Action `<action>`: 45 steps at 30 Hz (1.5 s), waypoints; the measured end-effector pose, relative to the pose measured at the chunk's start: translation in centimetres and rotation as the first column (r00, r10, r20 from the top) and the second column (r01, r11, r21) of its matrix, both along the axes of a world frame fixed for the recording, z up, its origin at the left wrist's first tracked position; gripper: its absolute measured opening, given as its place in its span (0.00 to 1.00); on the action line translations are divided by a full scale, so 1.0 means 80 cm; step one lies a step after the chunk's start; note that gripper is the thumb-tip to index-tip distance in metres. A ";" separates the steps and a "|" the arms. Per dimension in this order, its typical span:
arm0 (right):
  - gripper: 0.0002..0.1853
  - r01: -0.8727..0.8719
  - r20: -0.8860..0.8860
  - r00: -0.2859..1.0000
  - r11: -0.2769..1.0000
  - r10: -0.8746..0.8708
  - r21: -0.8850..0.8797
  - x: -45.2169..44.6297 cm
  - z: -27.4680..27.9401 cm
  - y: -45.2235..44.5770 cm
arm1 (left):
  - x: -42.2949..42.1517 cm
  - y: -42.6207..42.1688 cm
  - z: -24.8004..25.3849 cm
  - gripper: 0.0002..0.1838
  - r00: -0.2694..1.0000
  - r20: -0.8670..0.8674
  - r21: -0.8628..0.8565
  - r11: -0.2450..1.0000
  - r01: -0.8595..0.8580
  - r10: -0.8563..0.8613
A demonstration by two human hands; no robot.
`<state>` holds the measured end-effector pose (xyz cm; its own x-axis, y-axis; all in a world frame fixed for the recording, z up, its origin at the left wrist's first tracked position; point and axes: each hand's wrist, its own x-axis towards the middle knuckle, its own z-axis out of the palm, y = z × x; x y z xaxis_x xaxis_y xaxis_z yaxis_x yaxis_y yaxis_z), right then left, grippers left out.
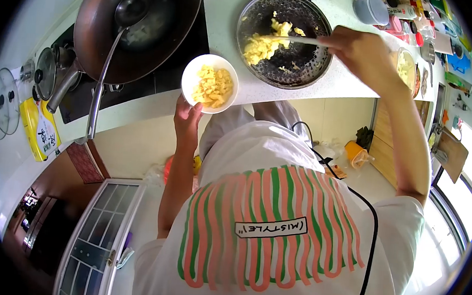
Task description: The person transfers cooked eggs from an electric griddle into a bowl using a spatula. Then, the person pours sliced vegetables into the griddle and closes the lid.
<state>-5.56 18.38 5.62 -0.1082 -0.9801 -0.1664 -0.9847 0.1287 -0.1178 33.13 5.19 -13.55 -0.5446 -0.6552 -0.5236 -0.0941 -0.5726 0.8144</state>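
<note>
My left hand (pixel 188 118) grips the rim and underside of a white bowl (pixel 186 85), in front of the counter edge. Pieces of yellow scrambled egg (pixel 212 86) lie in the bowl. Closed around pale chopsticks (pixel 302 40), my right hand (pixel 355 55) is over the right side of a round dark pan (pixel 311 65). The tips of the chopsticks touch more scrambled egg (pixel 261 49) on the pan's left half. Small egg bits are scattered across its speckled surface.
A large wok (pixel 96 47) with a metal ladle (pixel 104 74) sits on the black stove (pixel 164 78) at left. Glass lids (pixel 6 101) and a yellow package (pixel 40 130) stand beyond it. Jars and bottles (pixel 401 14) crowd the right, near a bowl of pale food (pixel 405 68).
</note>
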 end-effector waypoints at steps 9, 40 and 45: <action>0.14 0.527 0.455 0.650 0.792 -0.609 0.308 -0.183 -0.048 0.105 | -0.010 0.012 0.008 0.36 0.994 0.015 0.026 0.993 -0.111 0.111; 0.16 0.428 0.792 0.197 0.777 -0.578 0.461 -0.067 -0.177 0.136 | -0.049 0.028 0.048 0.27 0.947 0.142 -0.019 0.958 -0.288 0.287; 0.16 0.521 0.803 0.103 0.719 -0.587 0.459 -0.050 -0.184 0.173 | -0.045 0.023 0.048 0.35 0.958 0.137 0.016 0.966 -0.258 0.253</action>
